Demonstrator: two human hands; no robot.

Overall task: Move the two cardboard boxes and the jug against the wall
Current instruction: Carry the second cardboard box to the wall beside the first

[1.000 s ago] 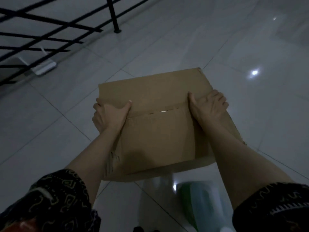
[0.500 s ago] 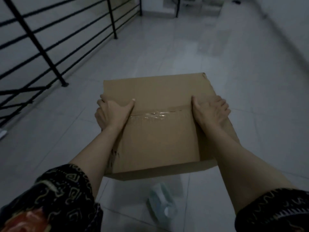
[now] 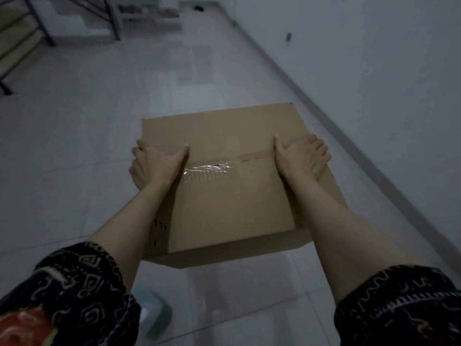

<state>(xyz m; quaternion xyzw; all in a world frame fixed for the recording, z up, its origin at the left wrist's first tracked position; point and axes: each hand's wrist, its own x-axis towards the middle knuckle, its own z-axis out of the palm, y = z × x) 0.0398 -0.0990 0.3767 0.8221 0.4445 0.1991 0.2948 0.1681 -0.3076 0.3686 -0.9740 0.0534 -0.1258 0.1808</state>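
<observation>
I carry a brown cardboard box (image 3: 232, 196) in front of me, above the tiled floor, its top seam closed with clear tape. My left hand (image 3: 156, 166) grips its left edge and my right hand (image 3: 303, 158) grips its right edge, thumbs on top. A pale green jug (image 3: 154, 313) shows on the floor at the lower left, partly hidden by my left sleeve. Only one cardboard box is in view.
A white wall (image 3: 374, 83) with a skirting board runs along the right side. A black metal railing (image 3: 37, 26) stands at the far left, and steps (image 3: 149, 13) lie at the far end of the tiled floor (image 3: 74, 121).
My view has swung to the right with the box still held in both hands; the railing has slid off to the left and the wall has come into view on the right.
</observation>
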